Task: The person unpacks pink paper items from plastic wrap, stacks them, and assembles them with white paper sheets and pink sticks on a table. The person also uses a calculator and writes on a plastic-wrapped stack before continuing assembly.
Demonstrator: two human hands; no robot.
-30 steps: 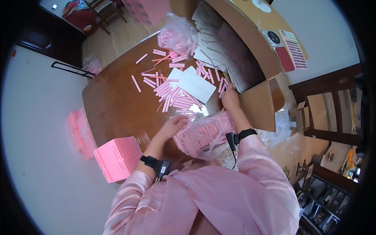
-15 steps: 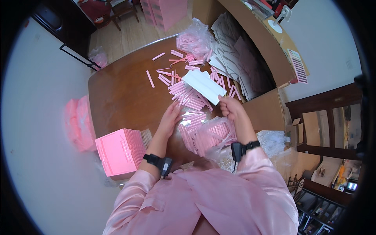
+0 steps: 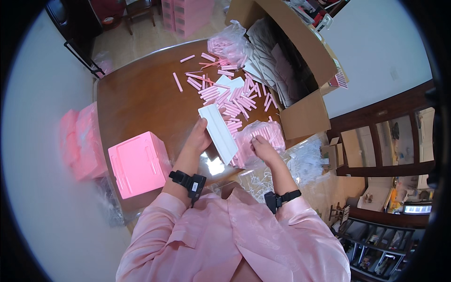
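Observation:
My left hand (image 3: pixel 199 137) grips a white rectangular panel (image 3: pixel 220 135) by its left edge, holding it tilted above the table's near side. A raised rim runs along the panel. To its right, my right hand (image 3: pixel 264 149) is closed, fingertips pressed together at a clear plastic bag (image 3: pixel 275 134) of short pink strips; what they pinch, if anything, is too small to make out. Beyond both hands lie many loose pink strips (image 3: pixel 243 101), scattered in a heap. Another white panel (image 3: pixel 223 84) rests flat among them.
A stack of pink panels (image 3: pixel 136 164) stands at the table's near left corner. An open cardboard box (image 3: pixel 300 117) holding white panels is on the right. A second plastic bag (image 3: pixel 230 44) of pink strips sits at the far side of the brown table (image 3: pixel 136 103).
The white panel has passed from my right hand to my left and come nearer to me. My right hand has moved down to the bag of pink strips.

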